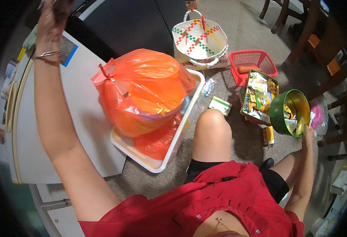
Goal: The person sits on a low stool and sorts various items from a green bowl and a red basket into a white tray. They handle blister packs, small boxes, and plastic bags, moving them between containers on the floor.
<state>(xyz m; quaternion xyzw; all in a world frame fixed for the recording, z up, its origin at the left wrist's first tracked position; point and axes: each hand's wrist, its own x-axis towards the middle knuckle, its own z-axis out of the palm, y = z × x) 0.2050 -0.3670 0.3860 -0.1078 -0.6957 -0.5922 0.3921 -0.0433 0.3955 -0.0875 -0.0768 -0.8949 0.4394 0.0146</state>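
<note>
My right hand [309, 133] grips the rim of a round green tin [283, 114] with a gold-coloured inside. Several small packets [290, 120] lie in that tin, which is tilted beside a rectangular tin [250, 111] filled with mixed packets. My left hand [53, 23] is raised at the upper left, above a white cabinet [81, 97]. It is blurred and cut by the picture's rim, so whether it holds the dark thing near its fingers is unclear. A tied orange plastic bag [149, 86] bulges over a white plastic bin [158, 169] in front of me.
Behind the bin stands a white woven basket [200, 44] with coloured checks. A red plastic basket [253, 56] is right of it. On the floor lie a green-and-white box [220, 106], a yellow carton [269, 135] and a pink item in clear plastic [318, 115]. Wooden chairs [302, 41] edge the right.
</note>
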